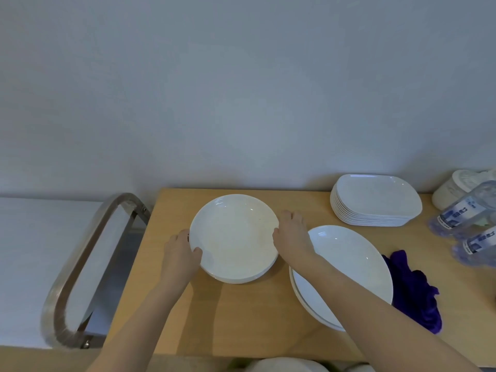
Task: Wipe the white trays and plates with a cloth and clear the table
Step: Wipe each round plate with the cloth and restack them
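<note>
I hold the round plate (234, 238) at the table's (241, 318) middle, between both hands: left hand (180, 255) grips its left rim, right hand (291, 236) its right rim. The purple cloth (413, 291) lies right, nearer my right hand.

Pale blue-grey wall (241, 89) behind wooden table (241, 318); steel cart handle (80, 264) at left.

On the light wooden table (241, 318), a round white plate (234, 238) lies centre-left, between the left hand (180, 253) and right hand (292, 237). Right of it lies a stack of round white plates (357, 267); behind that, a stack of white rectangular trays (375, 200). A crumpled purple cloth (414, 291) lies further right.
</note>
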A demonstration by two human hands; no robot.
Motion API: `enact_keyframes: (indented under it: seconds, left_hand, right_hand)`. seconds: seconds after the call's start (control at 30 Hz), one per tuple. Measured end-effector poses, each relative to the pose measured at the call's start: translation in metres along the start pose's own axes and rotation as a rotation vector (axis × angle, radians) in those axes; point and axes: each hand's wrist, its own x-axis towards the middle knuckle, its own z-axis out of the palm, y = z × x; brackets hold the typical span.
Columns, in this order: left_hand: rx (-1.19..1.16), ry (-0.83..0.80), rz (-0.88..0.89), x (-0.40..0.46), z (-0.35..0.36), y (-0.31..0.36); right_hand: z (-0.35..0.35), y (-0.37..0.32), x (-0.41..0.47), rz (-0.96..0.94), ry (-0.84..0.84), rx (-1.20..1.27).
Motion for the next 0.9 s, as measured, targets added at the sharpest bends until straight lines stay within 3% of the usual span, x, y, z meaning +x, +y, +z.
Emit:
enact_keyframes:
  seconds: [0.17,0.37,0.63,0.9]
  left_hand:
    - [-0.045,0.05,-0.026,-0.002,0.003,-0.001]
    - [-0.13,0.022,0.006,-0.001,0.003,-0.001]
    - [-0.193,0.092,0.014,0.001,-0.007,0.015]
    - [-0.163,0.06,0.055,-0.003,-0.009,0.04]
  right_hand:
    - [0.003,0.01,-0.001,-0.072,-0.081,-0.004]
    - [0.002,0.004,0.002,0.004,-0.103,-0.014]
    - [0.005,0.002,0.0,0.029,-0.055,0.0]
    - [-0.031,0.008,-0.001,0.064,0.119,0.128]
